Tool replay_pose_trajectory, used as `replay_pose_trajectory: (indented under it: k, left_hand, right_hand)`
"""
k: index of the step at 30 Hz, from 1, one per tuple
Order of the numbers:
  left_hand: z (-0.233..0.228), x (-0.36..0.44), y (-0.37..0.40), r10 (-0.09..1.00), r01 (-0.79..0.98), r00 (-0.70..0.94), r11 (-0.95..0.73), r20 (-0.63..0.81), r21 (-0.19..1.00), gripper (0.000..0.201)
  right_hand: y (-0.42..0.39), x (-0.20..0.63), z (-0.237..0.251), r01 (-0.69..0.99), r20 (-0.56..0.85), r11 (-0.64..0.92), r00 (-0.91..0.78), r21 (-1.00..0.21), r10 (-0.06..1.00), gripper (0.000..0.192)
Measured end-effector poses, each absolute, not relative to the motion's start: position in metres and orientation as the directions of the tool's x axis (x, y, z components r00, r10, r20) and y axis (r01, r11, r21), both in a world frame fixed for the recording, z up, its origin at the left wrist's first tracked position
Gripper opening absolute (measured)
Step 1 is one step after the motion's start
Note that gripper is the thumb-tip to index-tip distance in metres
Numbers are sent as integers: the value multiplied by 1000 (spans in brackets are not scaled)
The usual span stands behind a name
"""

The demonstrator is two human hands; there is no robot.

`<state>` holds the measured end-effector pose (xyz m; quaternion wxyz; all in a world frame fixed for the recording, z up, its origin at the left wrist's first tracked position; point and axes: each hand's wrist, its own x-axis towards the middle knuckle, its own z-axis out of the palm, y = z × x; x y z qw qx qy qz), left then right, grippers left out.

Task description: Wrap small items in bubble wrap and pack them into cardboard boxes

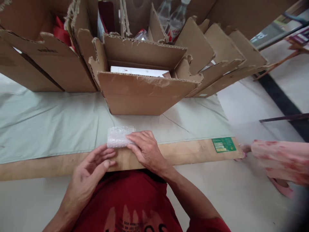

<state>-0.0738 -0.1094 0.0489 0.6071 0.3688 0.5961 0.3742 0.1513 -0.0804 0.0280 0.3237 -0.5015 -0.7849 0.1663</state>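
Observation:
A small roll of bubble wrap (118, 136) lies near the front edge of the cloth-covered table (60, 122). Whatever the wrap may enclose cannot be made out. My right hand (148, 149) grips the wrap's right end between thumb and fingers. At the wrap's lower left corner is my left hand (93, 164), palm turned up and inward, fingers loosely curled and apart, with nothing in it.
Behind the wrap stands a cardboard box (145, 95) holding a white box (140, 71). More cardboard bins flank it, one with plastic bottles (175, 24). A green label (224, 144) sits on the wooden edge (193, 151). At right is a person in pink clothing (280, 158).

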Motion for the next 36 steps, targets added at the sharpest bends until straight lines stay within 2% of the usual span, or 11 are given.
replay_pose_trajectory:
  k: [5,8,11,14,16,18,21,24,27,33,36]
  left_hand:
    - [51,-51,-103,789,-342,-33,568,-614,748,90]
    - [48,-45,-106,780,-400,35,584,-625,706,87]
    - [45,-42,-111,801,-468,145,573,-582,673,88]
    - [41,-37,-113,814,-520,144,546,-563,657,90]
    - [38,-33,-113,831,-521,100,512,-547,683,80]
    - [34,-30,-113,849,-511,58,477,-526,715,70]
    - [28,-30,-115,856,-454,64,483,-513,749,61]
    - [24,-32,-115,869,-361,85,483,-487,798,63]
    - [27,-30,-109,866,-343,98,491,-490,800,68]
    - [33,-13,-94,849,-395,55,501,-525,770,49]
    - [31,-9,-93,847,-321,153,529,-509,785,42]
  right_hand:
    - [-103,149,34,665,349,380,-187,-643,918,22]
    - [-115,145,37,598,374,407,-187,-690,908,21]
    - [-122,143,39,469,310,391,-242,-792,919,20]
    - [-126,145,39,430,244,317,-217,-845,945,17]
    - [-127,148,39,460,220,268,-157,-847,963,20]
    - [-128,153,38,443,148,185,-115,-877,982,39]
    - [-129,157,38,267,-55,-14,-144,-964,988,74]
    - [-127,159,41,146,-178,-158,-143,-977,973,51]
    - [-124,161,46,125,-196,-187,-65,-974,978,33]
    - [-126,166,42,149,-109,-105,-19,-983,994,44]
    - [-124,174,34,229,-9,-7,-6,-973,1000,35]
